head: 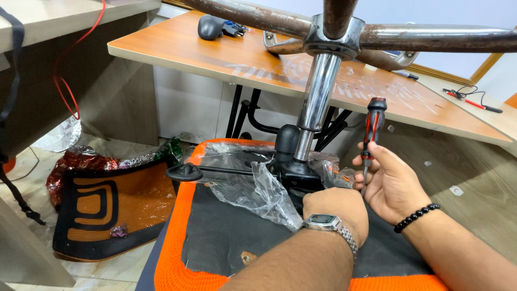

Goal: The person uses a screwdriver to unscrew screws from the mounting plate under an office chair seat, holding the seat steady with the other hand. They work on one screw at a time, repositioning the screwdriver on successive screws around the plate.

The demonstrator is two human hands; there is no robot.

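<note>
Gripping a screwdriver (370, 134) upright, the right hand (390, 183) flanks the left hand (336, 207).

Ahead of you stands an orange-topped desk (177, 46) on black metal legs (242, 110), with a white panel (186, 102) beneath it. To your left you have a pale wooden unit (64, 16) with a red cable (67, 81) hanging down its side. The floor (124, 267) under you is light and tiled; crumpled foil wrapping (81, 159) lies on it beside an orange and black cushion (107, 207). Even, soft daylight fills your room
</note>
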